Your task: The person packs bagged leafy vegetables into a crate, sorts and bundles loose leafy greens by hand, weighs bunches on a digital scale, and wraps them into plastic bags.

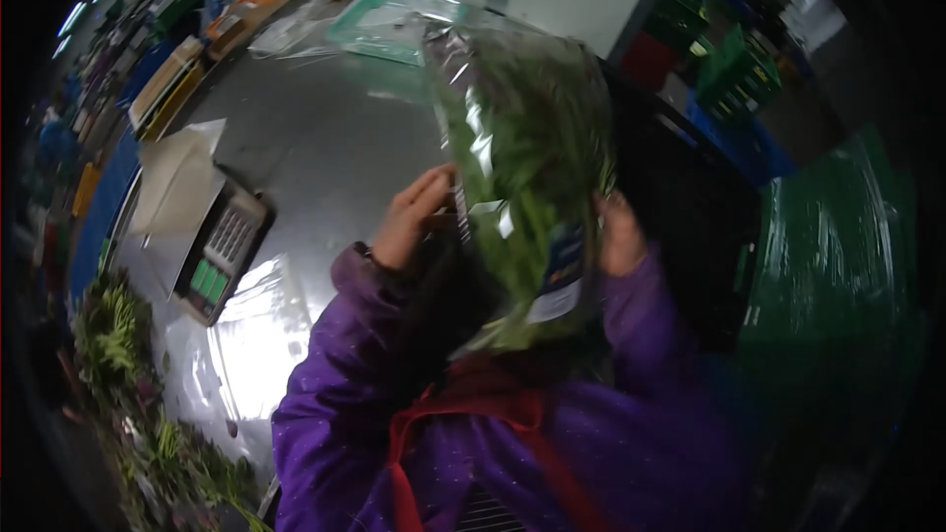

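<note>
A large clear plastic bag of leafy greens (527,148) stands nearly upright in front of my chest, with a dark and white label (559,276) low on its front. My right hand (621,233) grips the bag's right side, its fingers partly hidden behind the plastic. At the left side, my left hand (419,212) has its fingers curled against the bag's edge; the fingertips are partly hidden by it.
A scale with a keypad (222,251) sits on the metal table (325,138). Loose leafy stems (163,424) lie at the lower left. A teal tray (379,25) is at the back; a black crate (670,177) and green crates (828,246) stand on the right.
</note>
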Motion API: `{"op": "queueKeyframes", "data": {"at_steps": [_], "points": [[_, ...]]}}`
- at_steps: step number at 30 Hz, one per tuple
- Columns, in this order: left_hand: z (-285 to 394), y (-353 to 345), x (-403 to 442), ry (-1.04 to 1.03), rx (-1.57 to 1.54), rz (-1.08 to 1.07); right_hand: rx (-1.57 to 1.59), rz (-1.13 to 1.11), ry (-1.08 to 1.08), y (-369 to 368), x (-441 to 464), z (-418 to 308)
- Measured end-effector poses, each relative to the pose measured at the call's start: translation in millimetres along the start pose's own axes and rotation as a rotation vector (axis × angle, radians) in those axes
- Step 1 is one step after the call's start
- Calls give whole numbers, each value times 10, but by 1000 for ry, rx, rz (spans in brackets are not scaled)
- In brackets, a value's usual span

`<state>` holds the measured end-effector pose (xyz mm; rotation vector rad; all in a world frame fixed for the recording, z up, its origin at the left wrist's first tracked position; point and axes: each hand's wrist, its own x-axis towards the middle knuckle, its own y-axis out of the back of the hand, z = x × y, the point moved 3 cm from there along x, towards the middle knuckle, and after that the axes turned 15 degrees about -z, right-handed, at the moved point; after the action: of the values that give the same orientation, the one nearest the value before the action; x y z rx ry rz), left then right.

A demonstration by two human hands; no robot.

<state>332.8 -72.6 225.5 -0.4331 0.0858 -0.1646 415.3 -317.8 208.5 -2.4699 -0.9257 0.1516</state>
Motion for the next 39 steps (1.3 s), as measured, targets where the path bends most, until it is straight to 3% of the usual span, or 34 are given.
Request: {"op": "queueKeyframes", "data": {"at_steps": [2,4,6,8,12,14,16,17,21,24,27,28,31,36,39], "points": [[-171,-53,123,-52,-146,-117,341,-329,-151,443,43,-371],[-555,22,128,9,-269,-180,446,-244,-127,1416,202,-171],[-790,84,43,95,-267,-78,416,11,-179,1763,265,-48],[-1079,218,-76,162,-298,1,510,110,-280,2158,377,236],[-1307,273,-231,277,-402,169,503,284,-335,2552,701,1010],[-1379,299,-249,258,-405,182,537,236,-360,2701,792,1495],[-1491,346,-243,226,-389,174,415,365,-461,2868,769,1970],[-1464,305,-236,253,-380,212,428,282,-335,2807,782,2063],[-1441,239,-280,316,-380,303,600,215,-312,2670,727,1926],[-1465,321,-268,247,-360,346,553,369,-331,2727,745,1958],[-1059,420,-87,112,-200,419,105,492,-161,2363,737,1349],[-836,445,19,59,-126,445,0,537,-219,2314,674,1155],[-356,449,333,-15,230,420,-246,486,-92,1922,484,403],[-217,-172,957,-167,224,83,-258,221,109,1073,604,-681],[-407,-14,1055,-264,66,-102,-190,78,173,648,859,-873]]}}
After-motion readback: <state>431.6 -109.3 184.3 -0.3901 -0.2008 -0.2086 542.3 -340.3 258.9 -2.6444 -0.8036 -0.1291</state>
